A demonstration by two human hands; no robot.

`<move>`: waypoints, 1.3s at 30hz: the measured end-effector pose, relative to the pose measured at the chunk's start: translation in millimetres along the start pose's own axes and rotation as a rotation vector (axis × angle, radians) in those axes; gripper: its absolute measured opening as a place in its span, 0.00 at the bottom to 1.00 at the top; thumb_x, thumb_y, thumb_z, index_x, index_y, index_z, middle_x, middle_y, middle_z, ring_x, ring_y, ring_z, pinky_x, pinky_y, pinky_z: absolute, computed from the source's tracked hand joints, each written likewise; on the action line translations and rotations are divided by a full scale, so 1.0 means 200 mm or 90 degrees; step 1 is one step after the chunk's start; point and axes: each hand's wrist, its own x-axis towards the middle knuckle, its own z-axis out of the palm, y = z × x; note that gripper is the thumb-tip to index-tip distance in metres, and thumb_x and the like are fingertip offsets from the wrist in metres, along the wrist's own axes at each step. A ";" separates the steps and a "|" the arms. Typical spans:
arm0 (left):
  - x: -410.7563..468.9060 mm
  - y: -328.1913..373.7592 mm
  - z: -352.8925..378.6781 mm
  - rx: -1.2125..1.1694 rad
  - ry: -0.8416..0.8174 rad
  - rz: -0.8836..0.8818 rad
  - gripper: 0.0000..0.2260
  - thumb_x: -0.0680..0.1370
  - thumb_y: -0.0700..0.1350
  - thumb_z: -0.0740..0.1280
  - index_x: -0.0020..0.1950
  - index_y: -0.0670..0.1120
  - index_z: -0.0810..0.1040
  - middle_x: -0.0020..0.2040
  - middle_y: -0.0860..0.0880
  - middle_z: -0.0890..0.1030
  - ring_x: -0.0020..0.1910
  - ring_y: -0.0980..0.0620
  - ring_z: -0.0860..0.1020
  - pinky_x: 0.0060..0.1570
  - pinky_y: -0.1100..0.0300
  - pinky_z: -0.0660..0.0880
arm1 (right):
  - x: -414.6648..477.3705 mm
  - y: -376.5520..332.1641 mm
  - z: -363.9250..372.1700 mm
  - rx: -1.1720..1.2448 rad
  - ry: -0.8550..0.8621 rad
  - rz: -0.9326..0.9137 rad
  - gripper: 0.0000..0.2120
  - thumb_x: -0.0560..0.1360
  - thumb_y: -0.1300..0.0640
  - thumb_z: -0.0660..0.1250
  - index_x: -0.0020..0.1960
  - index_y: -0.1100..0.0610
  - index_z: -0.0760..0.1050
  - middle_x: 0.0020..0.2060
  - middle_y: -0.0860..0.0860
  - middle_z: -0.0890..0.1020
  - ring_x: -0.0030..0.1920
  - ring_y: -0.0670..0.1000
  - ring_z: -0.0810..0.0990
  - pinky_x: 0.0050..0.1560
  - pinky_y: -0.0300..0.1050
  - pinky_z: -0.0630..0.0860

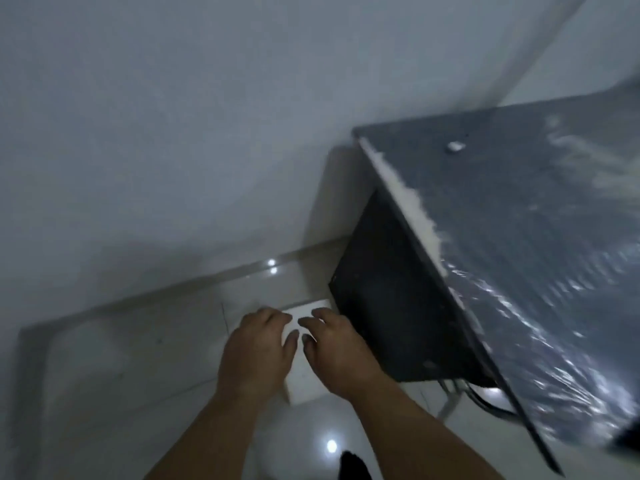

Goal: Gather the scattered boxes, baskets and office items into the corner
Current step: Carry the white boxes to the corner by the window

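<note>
A white box point(302, 384) lies on the pale tiled floor, close to the wall and right beside a dark desk side panel. Both my hands lie palm down on its top. My left hand point(256, 348) covers the box's left part and my right hand point(334, 344) its right part, next to the panel. The fingertips and thumbs of the two hands point toward each other and nearly meet. Only a strip of the lid between the hands and the box's far corner point(320, 304) show. The picture is dim and blurred.
A dark desk point(519, 220) wrapped in shiny plastic film overhangs on the right, with its black side panel point(388, 306) reaching the floor. Cables point(485, 403) hang under it. The white wall point(156, 133) and its skirting point(173, 289) run behind. A dark foot point(353, 465) shows at the bottom.
</note>
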 end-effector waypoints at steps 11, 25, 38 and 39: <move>-0.38 0.88 -0.36 0.040 -0.166 0.310 0.08 0.78 0.51 0.62 0.42 0.49 0.76 0.41 0.53 0.76 0.44 0.48 0.77 0.40 0.54 0.73 | -0.99 -0.15 -0.79 -0.099 0.115 0.210 0.15 0.79 0.51 0.54 0.53 0.57 0.77 0.52 0.58 0.81 0.51 0.61 0.79 0.48 0.51 0.75; -1.75 2.15 0.44 -0.076 -0.524 0.853 0.05 0.75 0.49 0.65 0.40 0.50 0.77 0.38 0.56 0.76 0.37 0.57 0.74 0.40 0.61 0.72 | -3.23 0.30 -0.47 0.008 0.298 0.712 0.17 0.80 0.47 0.55 0.56 0.56 0.77 0.51 0.58 0.80 0.50 0.60 0.78 0.43 0.48 0.72; -2.71 3.06 0.89 -0.150 -0.491 1.024 0.06 0.77 0.50 0.66 0.50 0.51 0.80 0.45 0.55 0.80 0.43 0.56 0.77 0.42 0.59 0.76 | -4.29 0.66 -0.49 0.042 0.535 0.955 0.13 0.81 0.47 0.55 0.48 0.54 0.74 0.46 0.51 0.78 0.45 0.55 0.77 0.39 0.46 0.69; -2.72 3.13 0.94 -0.144 -0.500 1.027 0.06 0.77 0.50 0.66 0.51 0.51 0.80 0.46 0.55 0.80 0.44 0.56 0.77 0.42 0.59 0.76 | -4.32 0.73 -0.50 0.045 0.539 0.965 0.13 0.81 0.47 0.56 0.49 0.54 0.74 0.46 0.51 0.78 0.45 0.54 0.77 0.39 0.46 0.68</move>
